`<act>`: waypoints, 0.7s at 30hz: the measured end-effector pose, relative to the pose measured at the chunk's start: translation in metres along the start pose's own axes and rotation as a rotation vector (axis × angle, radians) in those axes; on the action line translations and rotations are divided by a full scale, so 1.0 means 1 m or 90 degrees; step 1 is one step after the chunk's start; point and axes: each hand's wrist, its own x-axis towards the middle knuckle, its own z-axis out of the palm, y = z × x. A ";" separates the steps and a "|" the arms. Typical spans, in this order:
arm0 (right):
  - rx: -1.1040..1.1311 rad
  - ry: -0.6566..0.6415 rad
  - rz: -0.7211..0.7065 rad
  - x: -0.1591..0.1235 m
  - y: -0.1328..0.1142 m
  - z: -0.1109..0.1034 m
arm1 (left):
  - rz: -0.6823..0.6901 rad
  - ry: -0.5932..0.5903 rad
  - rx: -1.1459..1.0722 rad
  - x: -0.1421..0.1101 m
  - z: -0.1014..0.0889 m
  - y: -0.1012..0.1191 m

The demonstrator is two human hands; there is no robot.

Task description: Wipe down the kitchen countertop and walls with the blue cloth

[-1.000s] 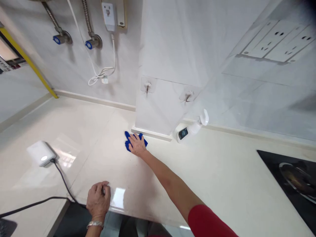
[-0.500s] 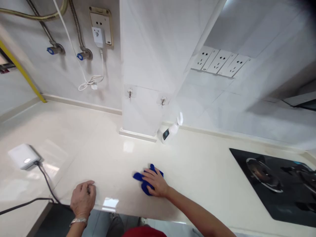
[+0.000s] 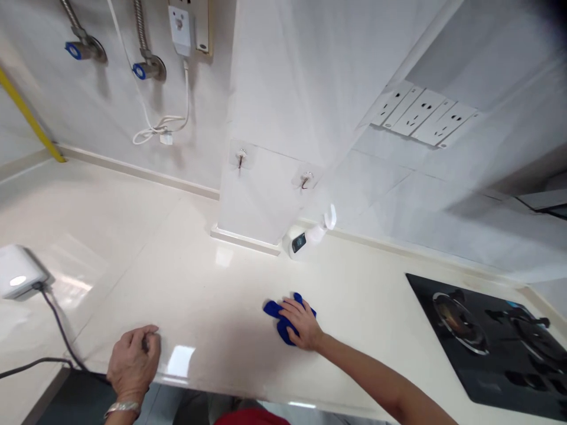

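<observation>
My right hand [image 3: 303, 324] presses a crumpled blue cloth [image 3: 283, 326] flat against the pale countertop [image 3: 212, 319], its fingers over the cloth. Loosely curled, my left hand [image 3: 133, 360] rests at the counter's front edge; I see nothing held in it, only a dark gap between thumb and fingers. A bracelet circles that wrist. Beyond the cloth, a white spray bottle [image 3: 305, 239] stands upright against the wall, beside the foot of the pillar.
To the right lies a black gas hob [image 3: 491, 342]. A white box [image 3: 20, 273] with a dark cable sits at the left. Wall sockets [image 3: 427, 115], a hanging white cord [image 3: 188, 97] and water valves [image 3: 148, 69] are above the counter. Two hooks hang on the pillar [image 3: 274, 106].
My right hand and the blue cloth have slid to the right along the countertop. The view has tilted and shifted slightly. My left hand stays at the front edge, still curled.
</observation>
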 end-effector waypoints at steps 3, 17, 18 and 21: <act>0.032 0.030 0.041 0.068 0.000 0.008 | 0.003 -0.019 -0.007 -0.001 0.000 -0.002; 0.099 0.011 0.178 0.346 -0.131 0.060 | -0.010 -0.007 -0.015 -0.004 0.000 -0.001; 0.109 0.006 0.156 0.347 -0.141 0.061 | -0.014 -0.006 -0.011 -0.005 0.000 0.000; 0.145 -0.003 0.062 0.331 -0.166 0.061 | -0.020 -0.003 -0.012 -0.006 -0.002 0.000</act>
